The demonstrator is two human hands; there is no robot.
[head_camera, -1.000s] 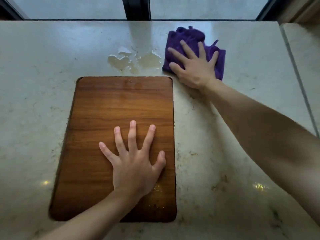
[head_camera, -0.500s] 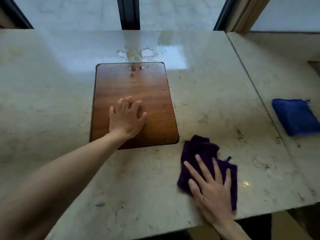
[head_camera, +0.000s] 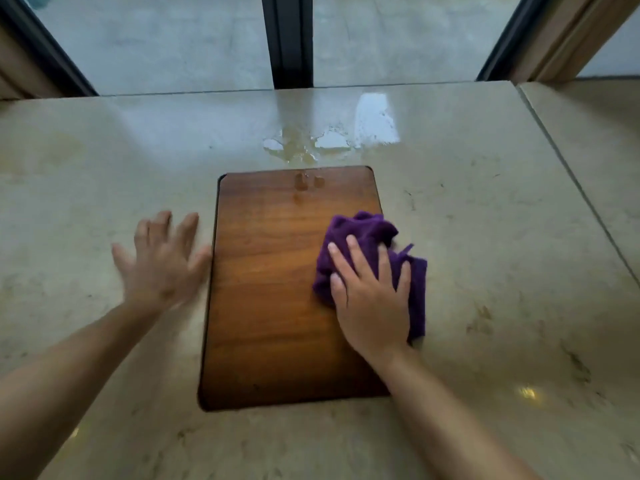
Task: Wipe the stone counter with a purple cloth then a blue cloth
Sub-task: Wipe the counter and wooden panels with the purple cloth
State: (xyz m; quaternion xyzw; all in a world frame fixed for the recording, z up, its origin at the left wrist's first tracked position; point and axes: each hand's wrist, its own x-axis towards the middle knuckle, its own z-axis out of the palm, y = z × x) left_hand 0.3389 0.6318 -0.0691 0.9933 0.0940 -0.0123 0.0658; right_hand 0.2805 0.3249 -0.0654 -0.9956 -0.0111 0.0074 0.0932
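purple cloth (head_camera: 367,237) slid onto board (head_camera: 277,289) edge, left hand (head_camera: 161,261) moved off board

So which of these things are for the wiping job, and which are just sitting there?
For the job:
- purple cloth, pressed flat under the right hand
- stone counter, with a wet puddle near the window
- left hand, open over the counter, blurred

Just there:
- wooden board, with the cloth partly lying on it
- window frame behind

The blue cloth is out of sight.

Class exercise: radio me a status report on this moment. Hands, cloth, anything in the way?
Right hand flat on purple cloth, straddling wooden board edge. Left hand open, blurred, beside board. Puddle unwiped beyond board. Blue cloth out of view.
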